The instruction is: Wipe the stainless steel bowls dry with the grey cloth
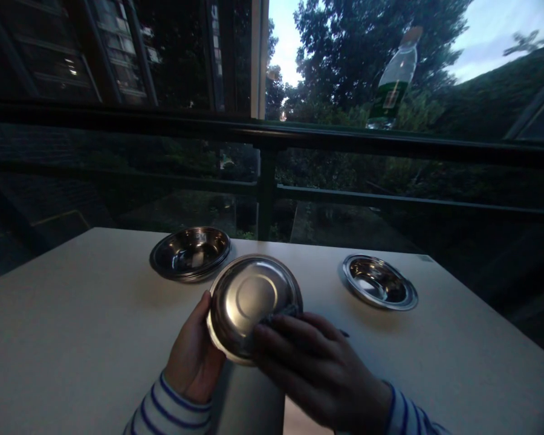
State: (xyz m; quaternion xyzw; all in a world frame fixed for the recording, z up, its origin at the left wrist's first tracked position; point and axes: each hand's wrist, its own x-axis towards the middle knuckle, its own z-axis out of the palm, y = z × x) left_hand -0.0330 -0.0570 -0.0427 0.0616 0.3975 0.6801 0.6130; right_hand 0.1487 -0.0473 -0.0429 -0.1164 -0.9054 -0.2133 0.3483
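Observation:
My left hand (193, 356) grips the left rim of a steel bowl (247, 299) held tilted above the table, its underside facing me. My right hand (317, 368) presses a dark cloth (278, 315) against the bowl's lower right part, fingers curled over it. Both sleeves are white with blue stripes.
A stack of steel bowls (190, 252) sits on the white table (72, 314) at back left. A single steel bowl (379, 282) sits at back right. A dark railing (272, 136) and window run behind the table, with a bottle (392, 81) above the rail.

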